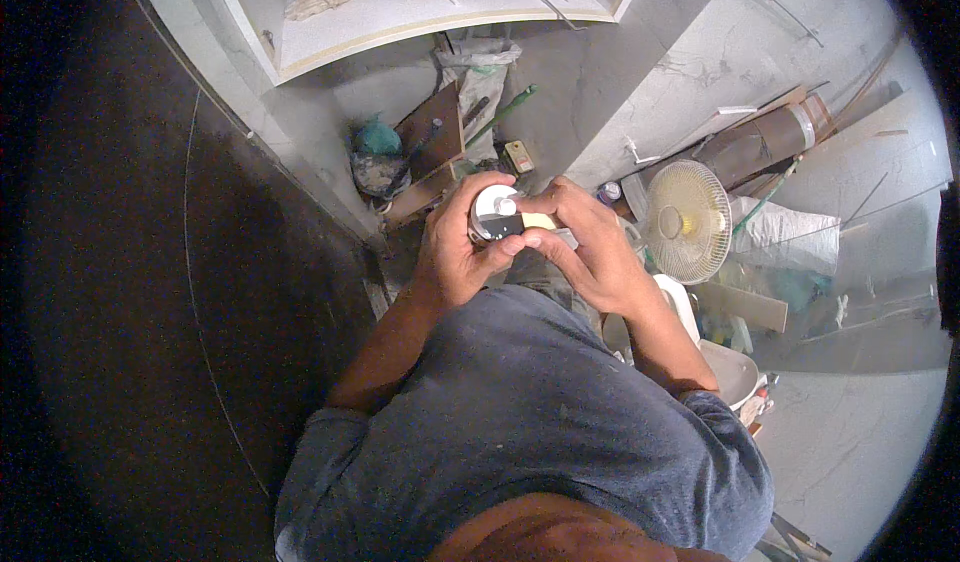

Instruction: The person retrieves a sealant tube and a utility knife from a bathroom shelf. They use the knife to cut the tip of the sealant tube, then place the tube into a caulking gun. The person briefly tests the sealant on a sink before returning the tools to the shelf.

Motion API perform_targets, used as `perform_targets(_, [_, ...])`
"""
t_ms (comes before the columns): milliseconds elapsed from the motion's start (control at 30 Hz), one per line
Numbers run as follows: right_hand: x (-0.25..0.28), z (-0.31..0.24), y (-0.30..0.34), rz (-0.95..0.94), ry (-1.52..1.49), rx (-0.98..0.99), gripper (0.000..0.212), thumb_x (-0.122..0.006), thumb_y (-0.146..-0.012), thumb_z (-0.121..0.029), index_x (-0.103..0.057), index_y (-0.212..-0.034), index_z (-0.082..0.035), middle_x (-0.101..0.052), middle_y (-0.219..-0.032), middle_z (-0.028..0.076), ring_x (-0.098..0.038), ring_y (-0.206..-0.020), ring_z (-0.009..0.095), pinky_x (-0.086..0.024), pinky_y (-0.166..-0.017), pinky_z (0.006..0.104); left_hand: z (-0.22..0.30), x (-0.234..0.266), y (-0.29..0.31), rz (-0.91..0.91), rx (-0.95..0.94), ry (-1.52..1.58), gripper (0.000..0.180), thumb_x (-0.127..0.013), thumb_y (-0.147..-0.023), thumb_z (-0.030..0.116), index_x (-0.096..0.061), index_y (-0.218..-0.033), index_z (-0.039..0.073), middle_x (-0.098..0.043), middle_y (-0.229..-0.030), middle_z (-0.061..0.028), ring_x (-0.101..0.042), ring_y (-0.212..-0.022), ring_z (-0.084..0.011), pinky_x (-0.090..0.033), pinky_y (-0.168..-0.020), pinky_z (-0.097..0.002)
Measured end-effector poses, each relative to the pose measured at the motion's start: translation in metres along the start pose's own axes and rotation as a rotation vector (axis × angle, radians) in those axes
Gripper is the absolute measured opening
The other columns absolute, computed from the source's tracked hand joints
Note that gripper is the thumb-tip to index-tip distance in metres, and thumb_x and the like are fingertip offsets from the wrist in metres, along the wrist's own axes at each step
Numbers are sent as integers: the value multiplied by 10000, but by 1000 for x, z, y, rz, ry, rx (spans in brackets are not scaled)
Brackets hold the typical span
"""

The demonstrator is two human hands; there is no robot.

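Observation:
In front of my chest, my left hand [455,247] is curled round a small round object with a white top [489,200]. A small white nub sticks up from that top. Across its lower side lies a flat dark piece with a pale yellow end [537,221]. My right hand [590,247] pinches the yellow end between thumb and forefinger, with a fingertip close to the nub. The two thumbs nearly meet below. My fingers cover part of both items, and their exact kind is not clear.
Ahead stands a white shelf [340,50] with tools and a cloth. Below it are a bucket [380,174], brown boards [432,127] and a white sack [480,62]. To the right are a fan [688,222], a leaning rolled sheet [755,147] and a white basin [730,370]. A dark surface [130,282] fills the left.

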State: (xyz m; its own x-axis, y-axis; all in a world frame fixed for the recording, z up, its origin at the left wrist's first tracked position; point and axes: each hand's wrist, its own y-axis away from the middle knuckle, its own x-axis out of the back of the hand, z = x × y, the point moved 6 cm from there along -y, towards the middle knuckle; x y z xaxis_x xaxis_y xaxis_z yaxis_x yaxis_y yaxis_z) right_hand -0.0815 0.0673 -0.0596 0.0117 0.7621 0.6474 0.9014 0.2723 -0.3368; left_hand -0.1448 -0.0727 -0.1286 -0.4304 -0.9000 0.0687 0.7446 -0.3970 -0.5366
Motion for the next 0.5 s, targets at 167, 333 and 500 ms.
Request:
perform_targets(167, [2,-1,7,0,8,-12,266,-644,-952,-180,-615,-1176,-41,-584,-994,177,-595,-972,392,-476,-839,443,0,-4,2,-30,-30,-27,701,-761,-862,501,-533,-1308,12,-648,-1069,-144,-657,-954,-241,-522,-841,-356])
perform_targets(333, [3,-4,9,7,12,-27,257,-639,-957,-185,-617,-1167,-39,-582,-994,180,-595,-963,393,-475,-834,441,-1,-9,6,-11,8,6,692,-751,-865,530,-547,-1275,10,-656,-1061,-140,-665,-936,-234,-526,-823,-344])
perform_targets(500, [-1,2,10,55,-9,-44,267,-631,-971,-211,-614,-1165,-28,-582,-990,183,-592,-953,408,-474,-825,445,-3,-12,8,41,40,45,638,-728,-884,531,-568,-1210,6,-664,-1017,-138,-668,-926,-233,-527,-809,-349])
